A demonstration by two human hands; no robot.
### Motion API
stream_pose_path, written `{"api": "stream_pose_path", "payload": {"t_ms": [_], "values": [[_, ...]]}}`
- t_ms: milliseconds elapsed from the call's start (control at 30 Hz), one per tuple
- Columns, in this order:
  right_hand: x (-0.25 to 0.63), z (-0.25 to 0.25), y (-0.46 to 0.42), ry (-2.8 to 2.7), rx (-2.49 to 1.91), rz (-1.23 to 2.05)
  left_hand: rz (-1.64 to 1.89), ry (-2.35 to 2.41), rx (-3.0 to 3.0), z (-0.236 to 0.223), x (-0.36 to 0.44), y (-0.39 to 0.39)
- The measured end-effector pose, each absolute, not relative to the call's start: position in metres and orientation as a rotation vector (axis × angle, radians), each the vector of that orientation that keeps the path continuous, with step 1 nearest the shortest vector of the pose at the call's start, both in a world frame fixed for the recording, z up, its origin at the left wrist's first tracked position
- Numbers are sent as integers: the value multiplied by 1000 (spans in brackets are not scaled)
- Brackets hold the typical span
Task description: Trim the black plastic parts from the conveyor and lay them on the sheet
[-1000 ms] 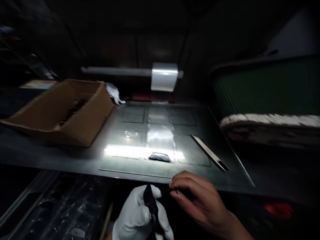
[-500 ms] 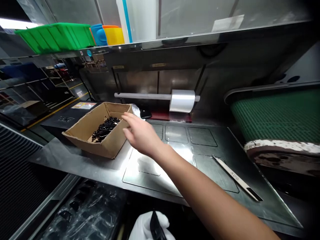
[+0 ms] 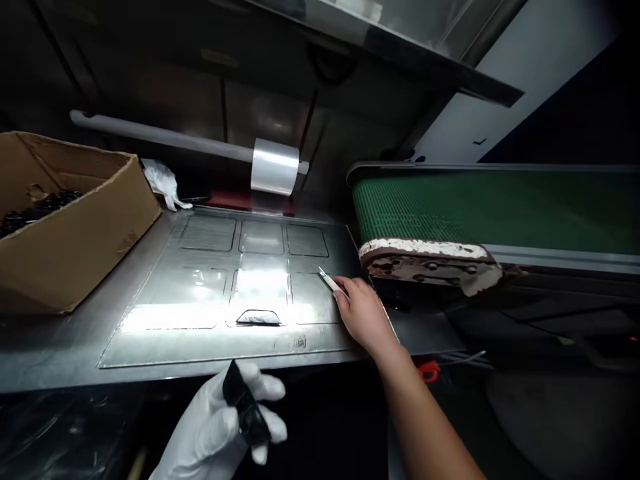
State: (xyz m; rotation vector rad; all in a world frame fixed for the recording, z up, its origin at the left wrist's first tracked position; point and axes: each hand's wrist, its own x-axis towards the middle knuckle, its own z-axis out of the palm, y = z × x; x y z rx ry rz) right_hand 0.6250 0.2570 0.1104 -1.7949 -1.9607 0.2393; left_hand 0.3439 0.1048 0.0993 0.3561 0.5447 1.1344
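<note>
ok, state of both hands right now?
Left hand: gloved, closed, holding a black part.
Right hand: bare, fingers at the slim pale tool; can't tell if fully closed.

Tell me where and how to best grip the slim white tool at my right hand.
I'd pinch the slim white tool by its shaft, behind the narrow tip, coming from the near right: it slants with its tip pointing away to the left, and the right hand meets it from that side.
</note>
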Motion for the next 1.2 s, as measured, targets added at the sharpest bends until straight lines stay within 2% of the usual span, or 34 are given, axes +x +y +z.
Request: {"api": "stream_pose_path", "payload": {"t_ms": [133,300,367,700,1200], "values": [[619,139,232,-2052,-1659,425,1186,505,469,104,354,113],[598,179,179,-2312,-1172,1024,1216,492,531,102,353,111],[585,184,166,-2338,-1065,1110,1199,464,526,102,353,108],[557,166,154,-2288,-998,984,1047,468,559,104,352,101],[570,160,146,-2328,-947,1101,947,530,560,110,358,104]]}}
